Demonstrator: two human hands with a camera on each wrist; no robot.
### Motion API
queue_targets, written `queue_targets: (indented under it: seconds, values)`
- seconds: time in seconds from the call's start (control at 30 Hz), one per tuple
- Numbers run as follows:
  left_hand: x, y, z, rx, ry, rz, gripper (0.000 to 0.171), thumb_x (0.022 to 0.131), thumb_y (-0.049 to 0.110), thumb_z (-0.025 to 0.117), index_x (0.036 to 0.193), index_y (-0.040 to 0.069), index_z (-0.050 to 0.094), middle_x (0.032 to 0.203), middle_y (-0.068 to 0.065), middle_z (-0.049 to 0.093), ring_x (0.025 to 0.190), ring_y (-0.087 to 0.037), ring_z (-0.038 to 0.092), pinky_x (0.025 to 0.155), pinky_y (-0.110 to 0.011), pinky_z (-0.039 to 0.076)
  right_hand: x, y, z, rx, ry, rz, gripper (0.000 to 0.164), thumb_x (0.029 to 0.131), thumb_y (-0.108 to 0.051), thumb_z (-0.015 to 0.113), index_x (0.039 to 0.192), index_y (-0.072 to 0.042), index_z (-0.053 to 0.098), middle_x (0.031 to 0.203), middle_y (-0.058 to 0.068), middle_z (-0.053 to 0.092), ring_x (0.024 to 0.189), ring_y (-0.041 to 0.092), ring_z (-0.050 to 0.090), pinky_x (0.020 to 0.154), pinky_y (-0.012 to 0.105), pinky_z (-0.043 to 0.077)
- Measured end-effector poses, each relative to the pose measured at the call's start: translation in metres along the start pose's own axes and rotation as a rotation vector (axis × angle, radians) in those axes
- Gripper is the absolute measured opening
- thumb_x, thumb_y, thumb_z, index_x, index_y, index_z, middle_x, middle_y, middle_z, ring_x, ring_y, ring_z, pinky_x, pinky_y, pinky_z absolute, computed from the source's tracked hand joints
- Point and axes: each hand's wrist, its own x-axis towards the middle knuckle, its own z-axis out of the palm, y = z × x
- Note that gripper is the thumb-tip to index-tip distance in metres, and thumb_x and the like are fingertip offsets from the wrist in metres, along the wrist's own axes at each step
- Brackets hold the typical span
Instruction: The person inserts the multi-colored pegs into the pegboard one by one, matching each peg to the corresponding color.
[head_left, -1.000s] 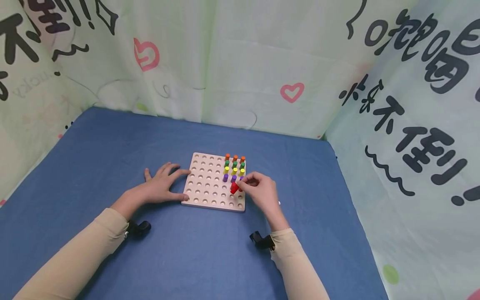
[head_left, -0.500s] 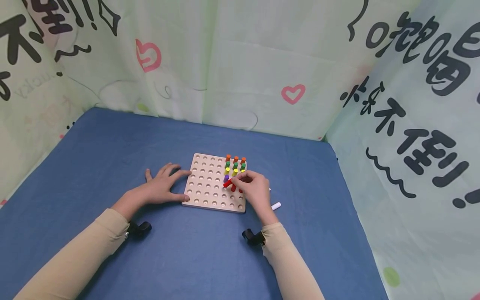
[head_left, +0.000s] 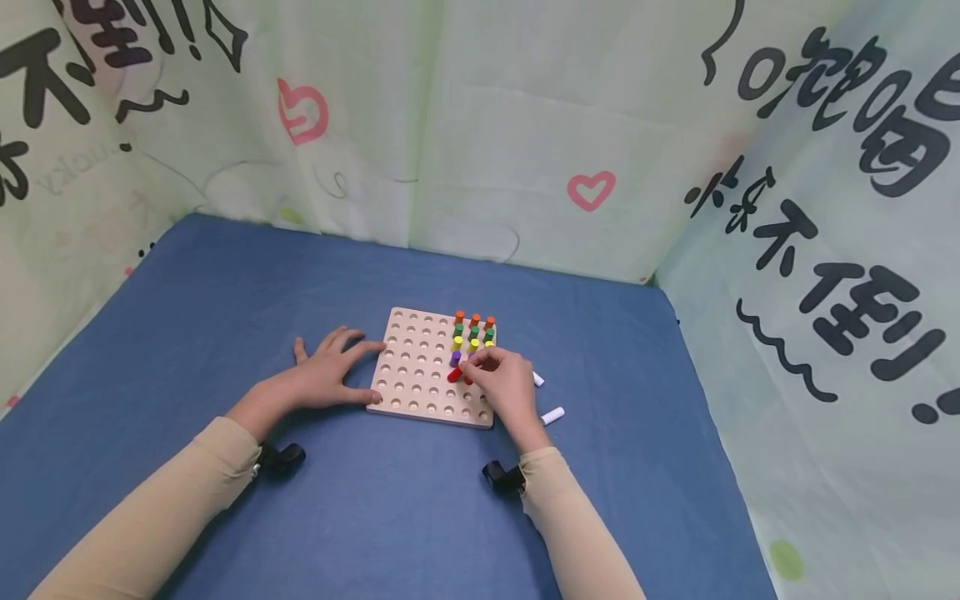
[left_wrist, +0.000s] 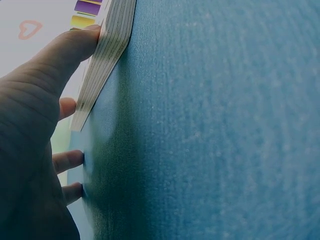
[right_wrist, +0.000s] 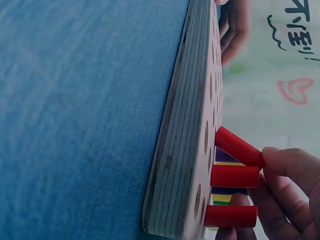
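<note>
My right hand (head_left: 510, 385) pinches a red peg (right_wrist: 239, 145) between thumb and fingers at its outer end. The peg tilts, its lower end at the face of the pegboard (head_left: 427, 414), beside two red pegs standing in holes, one nearer (right_wrist: 235, 176) and one farther (right_wrist: 231, 216). Rows of orange (head_left: 460, 317), green (head_left: 459, 331), yellow (head_left: 457, 343) and purple pegs (head_left: 455, 358) stand along the board's right side. My left hand (head_left: 322, 373) has its fingers spread, with thumb and index finger touching the board's left edge; the left wrist view shows the thumb (left_wrist: 80, 42) on its layered rim.
Two white pegs lie on the blue cloth (head_left: 405, 500) right of the board, one by my right wrist (head_left: 553, 415) and one farther back (head_left: 537, 379). Pale curtains (head_left: 487, 125) with dark lettering and hearts enclose the table's back and sides.
A red peg in the middle column has been let go and stands in the board. My right hand has shifted left with another red peg, which has lowered slightly. Left hand stays put.
</note>
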Motion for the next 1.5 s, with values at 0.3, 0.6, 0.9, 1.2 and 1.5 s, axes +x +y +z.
queue_targets:
  seconds: [0.3,0.6,0.9,1.2,1.5]
  values:
    - [0.001,-0.001,0.000,-0.007,0.000,0.005,0.088,0.087,0.070,0.070,0.160,0.032,0.038,0.167,-0.019,0.022,0.156,-0.051,0.006,0.101,-0.091,-0.008,-0.005,-0.008,0.000,-0.107,-0.071,-0.071,0.008,0.090,-0.028,0.082,0.086,-0.022,0.080,0.082,-0.006,0.073,0.071,0.013,0.060,0.059,0.028,0.047]
    - [0.000,-0.001,-0.001,-0.010,-0.001,0.008,0.088,0.087,0.068,0.071,0.160,0.031,0.038,0.167,-0.020,0.021,0.156,-0.052,0.005,0.101,-0.091,-0.009,-0.006,-0.008,0.000,-0.110,-0.061,-0.066,0.006,0.091,-0.025,0.080,0.089,-0.020,0.079,0.085,-0.002,0.070,0.075,0.015,0.059,0.063,0.029,0.047]
    - [0.001,-0.001,-0.001,-0.009,-0.004,0.007,0.089,0.087,0.070,0.070,0.160,0.031,0.038,0.168,-0.019,0.021,0.156,-0.051,0.004,0.101,-0.090,-0.009,-0.008,-0.008,-0.005,-0.096,-0.047,-0.057,0.007,0.093,-0.025,0.078,0.091,-0.018,0.077,0.090,0.000,0.069,0.083,0.018,0.059,0.069,0.030,0.049]
    - [0.003,-0.002,0.001,-0.005,-0.002,0.012,0.090,0.086,0.072,0.070,0.161,0.032,0.037,0.168,-0.019,0.021,0.156,-0.052,0.004,0.100,-0.091,-0.009,-0.011,-0.008,-0.014,-0.082,-0.001,-0.062,0.011,0.097,-0.025,0.074,0.096,-0.014,0.077,0.092,0.003,0.071,0.085,0.020,0.062,0.068,0.031,0.050]
    - [0.004,-0.002,0.001,-0.002,-0.006,0.007,0.090,0.086,0.071,0.070,0.160,0.032,0.037,0.168,-0.019,0.020,0.156,-0.052,0.004,0.101,-0.091,-0.009,-0.013,-0.002,-0.026,-0.094,0.009,-0.043,0.015,0.099,-0.027,0.070,0.098,-0.014,0.077,0.092,0.002,0.072,0.089,0.019,0.064,0.071,0.031,0.051]
